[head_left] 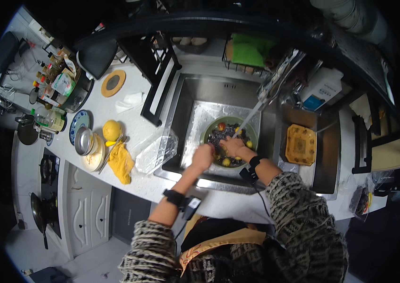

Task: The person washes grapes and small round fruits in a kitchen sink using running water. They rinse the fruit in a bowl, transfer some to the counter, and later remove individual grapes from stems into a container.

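Observation:
A green bowl point(254, 127) stands in the steel sink point(195, 94), filled with water, dark grapes point(215, 136) and several small yellow and reddish fruits point(226, 162). Over the bowl's left edge my left hand point(203, 158) is closed; whatever its fingers hold is hidden. My right hand point(233, 147) reaches into the bowl from the near right, fingers stretched among the grapes and partly covered by them. From the tap point(280, 75) a stream of water falls into the bowl beside my right hand.
Right of the bowl, a smaller basin holds a yellow-orange tray point(300, 145). A white jug point(323, 89) stands behind it. On the left counter are clear plastic point(157, 153), a yellow cloth point(121, 162), a yellow round fruit point(112, 130) and stacked bowls point(85, 141). A black rack point(155, 106) stands nearby.

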The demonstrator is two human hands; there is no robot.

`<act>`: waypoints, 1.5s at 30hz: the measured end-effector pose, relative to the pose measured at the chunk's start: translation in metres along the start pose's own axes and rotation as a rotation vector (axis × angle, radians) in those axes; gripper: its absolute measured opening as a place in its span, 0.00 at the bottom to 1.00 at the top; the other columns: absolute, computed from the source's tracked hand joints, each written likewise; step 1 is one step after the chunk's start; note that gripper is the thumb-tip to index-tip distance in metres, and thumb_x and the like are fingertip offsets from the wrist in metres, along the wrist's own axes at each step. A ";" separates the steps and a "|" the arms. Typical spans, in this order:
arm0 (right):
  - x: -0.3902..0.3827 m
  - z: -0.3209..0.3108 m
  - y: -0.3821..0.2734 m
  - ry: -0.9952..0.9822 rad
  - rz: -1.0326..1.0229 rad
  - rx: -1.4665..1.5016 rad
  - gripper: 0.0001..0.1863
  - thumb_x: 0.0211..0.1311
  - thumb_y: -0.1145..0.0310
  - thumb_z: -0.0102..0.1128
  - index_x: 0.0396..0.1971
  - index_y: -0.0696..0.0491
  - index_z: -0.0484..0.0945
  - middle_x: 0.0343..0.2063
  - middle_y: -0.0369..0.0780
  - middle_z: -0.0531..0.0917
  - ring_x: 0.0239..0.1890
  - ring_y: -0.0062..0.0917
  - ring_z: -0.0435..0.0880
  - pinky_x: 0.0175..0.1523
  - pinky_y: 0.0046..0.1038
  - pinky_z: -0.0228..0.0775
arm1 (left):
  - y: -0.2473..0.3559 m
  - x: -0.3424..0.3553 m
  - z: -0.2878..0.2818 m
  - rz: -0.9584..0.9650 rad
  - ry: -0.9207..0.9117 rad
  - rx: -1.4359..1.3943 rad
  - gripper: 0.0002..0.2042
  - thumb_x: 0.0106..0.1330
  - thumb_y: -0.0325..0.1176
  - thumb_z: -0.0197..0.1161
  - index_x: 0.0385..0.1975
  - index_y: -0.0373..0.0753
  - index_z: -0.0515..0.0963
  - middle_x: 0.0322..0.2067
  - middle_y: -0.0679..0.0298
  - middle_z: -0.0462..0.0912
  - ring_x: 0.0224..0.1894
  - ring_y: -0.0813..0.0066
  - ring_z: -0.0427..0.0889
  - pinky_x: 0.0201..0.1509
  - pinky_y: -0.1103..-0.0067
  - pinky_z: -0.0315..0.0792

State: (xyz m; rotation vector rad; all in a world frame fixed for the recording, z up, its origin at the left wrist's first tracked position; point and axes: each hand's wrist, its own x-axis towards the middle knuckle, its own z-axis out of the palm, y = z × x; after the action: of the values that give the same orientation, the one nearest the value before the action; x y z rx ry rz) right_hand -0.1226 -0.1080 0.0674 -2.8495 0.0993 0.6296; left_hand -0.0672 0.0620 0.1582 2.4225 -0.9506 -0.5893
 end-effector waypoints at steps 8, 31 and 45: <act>0.020 0.047 0.018 0.002 0.049 -0.003 0.12 0.47 0.64 0.53 0.32 0.51 0.77 0.38 0.48 0.76 0.40 0.36 0.77 0.42 0.39 0.69 | -0.019 0.071 0.113 0.024 -0.424 0.418 0.17 0.57 0.31 0.48 0.46 0.36 0.73 0.50 0.51 0.70 0.52 0.56 0.71 0.57 0.69 0.60; -0.017 -0.038 0.003 0.384 0.620 1.738 0.20 0.63 0.53 0.43 0.31 0.56 0.73 0.23 0.38 0.75 0.22 0.24 0.73 0.26 0.27 0.65 | 0.051 0.084 0.081 -0.705 -0.207 -1.297 0.32 0.56 0.68 0.35 0.23 0.40 0.68 0.12 0.66 0.68 0.10 0.74 0.67 0.10 0.78 0.63; -0.019 -0.034 -0.006 0.483 0.734 1.990 0.15 0.60 0.61 0.41 0.32 0.56 0.75 0.26 0.40 0.80 0.27 0.28 0.76 0.32 0.31 0.69 | 0.061 0.071 0.078 -0.524 -0.162 -0.937 0.28 0.63 0.54 0.38 0.23 0.31 0.72 0.14 0.60 0.71 0.11 0.71 0.69 0.08 0.77 0.60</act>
State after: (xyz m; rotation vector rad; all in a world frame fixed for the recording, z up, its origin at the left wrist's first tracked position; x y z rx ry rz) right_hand -0.1251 -0.1098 0.1066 -0.8535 1.0882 -0.1860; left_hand -0.0932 -0.0493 0.1152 1.7331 0.0026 -1.1174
